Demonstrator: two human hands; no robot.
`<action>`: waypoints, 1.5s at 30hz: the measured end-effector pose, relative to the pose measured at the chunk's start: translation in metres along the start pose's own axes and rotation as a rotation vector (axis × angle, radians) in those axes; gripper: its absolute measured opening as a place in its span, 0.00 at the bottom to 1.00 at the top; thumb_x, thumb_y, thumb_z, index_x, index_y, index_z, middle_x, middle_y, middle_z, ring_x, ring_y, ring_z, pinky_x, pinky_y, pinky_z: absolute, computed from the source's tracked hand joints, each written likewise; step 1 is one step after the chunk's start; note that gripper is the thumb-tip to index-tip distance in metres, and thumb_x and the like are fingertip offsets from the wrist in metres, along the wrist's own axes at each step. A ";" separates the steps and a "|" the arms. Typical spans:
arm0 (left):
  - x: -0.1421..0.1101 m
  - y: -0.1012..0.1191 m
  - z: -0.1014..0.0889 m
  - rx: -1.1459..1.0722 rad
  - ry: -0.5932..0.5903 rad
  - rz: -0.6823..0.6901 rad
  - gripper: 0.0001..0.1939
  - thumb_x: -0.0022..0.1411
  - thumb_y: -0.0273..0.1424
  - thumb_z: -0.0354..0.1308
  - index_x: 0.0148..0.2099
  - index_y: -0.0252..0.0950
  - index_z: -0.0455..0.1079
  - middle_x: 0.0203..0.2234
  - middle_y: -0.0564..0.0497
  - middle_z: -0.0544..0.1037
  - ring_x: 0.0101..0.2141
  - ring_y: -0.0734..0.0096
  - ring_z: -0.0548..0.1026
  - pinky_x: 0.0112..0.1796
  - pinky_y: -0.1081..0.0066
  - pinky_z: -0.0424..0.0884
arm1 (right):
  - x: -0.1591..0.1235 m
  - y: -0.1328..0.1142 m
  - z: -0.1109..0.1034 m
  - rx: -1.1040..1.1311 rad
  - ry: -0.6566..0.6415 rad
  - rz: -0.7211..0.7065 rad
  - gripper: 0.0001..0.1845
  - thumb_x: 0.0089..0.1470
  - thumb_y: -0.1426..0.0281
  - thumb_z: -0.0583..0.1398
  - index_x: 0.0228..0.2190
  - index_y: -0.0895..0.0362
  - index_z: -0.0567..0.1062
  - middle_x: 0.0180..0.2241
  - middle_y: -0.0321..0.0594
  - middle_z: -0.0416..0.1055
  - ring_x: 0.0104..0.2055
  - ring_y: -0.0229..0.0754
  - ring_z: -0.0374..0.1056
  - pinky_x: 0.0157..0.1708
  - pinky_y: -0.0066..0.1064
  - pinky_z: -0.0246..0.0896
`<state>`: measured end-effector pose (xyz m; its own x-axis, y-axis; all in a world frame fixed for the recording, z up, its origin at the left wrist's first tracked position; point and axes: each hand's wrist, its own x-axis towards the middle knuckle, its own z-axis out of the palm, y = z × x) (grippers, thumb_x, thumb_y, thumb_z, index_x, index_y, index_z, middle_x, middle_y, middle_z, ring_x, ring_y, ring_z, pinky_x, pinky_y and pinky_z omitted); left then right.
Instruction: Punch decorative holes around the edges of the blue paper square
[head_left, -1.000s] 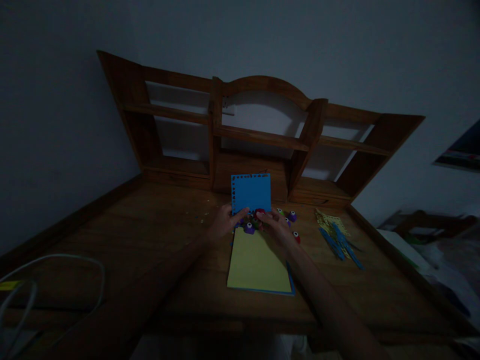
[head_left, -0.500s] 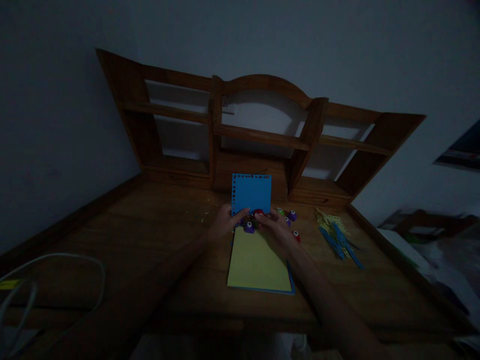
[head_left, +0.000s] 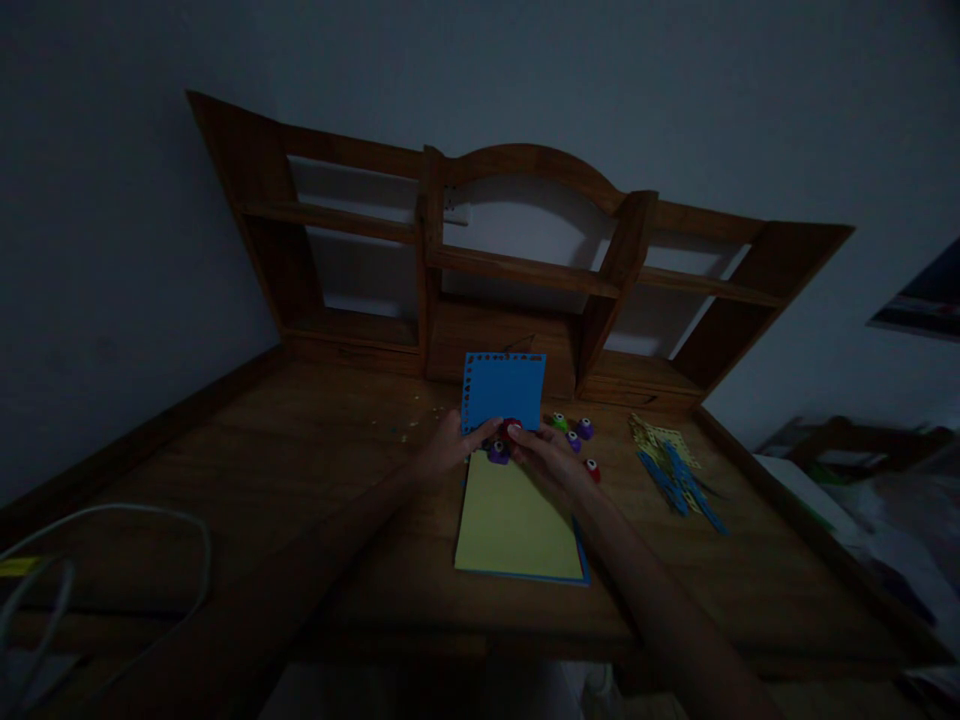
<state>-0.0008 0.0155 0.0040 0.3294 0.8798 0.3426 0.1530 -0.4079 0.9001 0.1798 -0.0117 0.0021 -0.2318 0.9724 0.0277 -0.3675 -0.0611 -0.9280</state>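
A blue sheet of paper (head_left: 504, 385), with punched holes along its left and top edges, is held upright and leaning back. My left hand (head_left: 448, 442) pinches its lower left part, thumb in front. In my right hand (head_left: 551, 450) is a small red craft punch (head_left: 511, 430), at the sheet's lower edge, with the thumb on top of it. Just below, a purple craft punch (head_left: 498, 452) stands by the top of a yellow sheet (head_left: 517, 525), which lies over blue paper. My fingers partly hide the red punch and the sheet's bottom edge.
Right of my right hand stand a green punch (head_left: 559, 422), purple punches (head_left: 585, 428) and another red punch (head_left: 592, 470). Farther right lie blue and yellow paper strips (head_left: 679, 480). Small paper bits (head_left: 409, 430) dot the desk at left. A wooden shelf (head_left: 525, 268) rises behind; a white cable (head_left: 202, 545) lies front left.
The red punch and my right thumb have shifted slightly left along the blue sheet's lower edge. The sheet has tilted a little. Both hands keep their hold.
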 end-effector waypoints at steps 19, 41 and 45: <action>-0.001 -0.011 0.000 -0.037 0.018 -0.098 0.20 0.60 0.48 0.52 0.30 0.34 0.67 0.22 0.53 0.71 0.24 0.72 0.68 0.28 0.72 0.64 | -0.004 -0.004 0.005 -0.033 -0.008 0.000 0.12 0.44 0.65 0.69 0.31 0.57 0.78 0.31 0.39 0.74 0.32 0.38 0.67 0.34 0.30 0.61; 0.000 -0.013 -0.001 -0.074 -0.018 -0.104 0.21 0.60 0.47 0.52 0.35 0.33 0.70 0.26 0.50 0.74 0.26 0.71 0.70 0.28 0.72 0.65 | -0.002 0.001 0.001 -0.092 0.019 -0.006 0.13 0.42 0.64 0.69 0.30 0.58 0.77 0.30 0.39 0.72 0.27 0.36 0.62 0.29 0.29 0.55; 0.000 -0.010 0.000 -0.104 -0.021 -0.112 0.21 0.59 0.48 0.53 0.34 0.33 0.70 0.26 0.50 0.74 0.26 0.71 0.69 0.29 0.72 0.65 | -0.002 0.000 0.002 -0.114 0.050 -0.025 0.12 0.41 0.63 0.70 0.26 0.57 0.76 0.25 0.36 0.70 0.24 0.35 0.59 0.26 0.30 0.51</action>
<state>-0.0026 0.0193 -0.0049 0.3355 0.9125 0.2339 0.0925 -0.2790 0.9558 0.1784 -0.0142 0.0029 -0.1772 0.9835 0.0357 -0.2670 -0.0131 -0.9636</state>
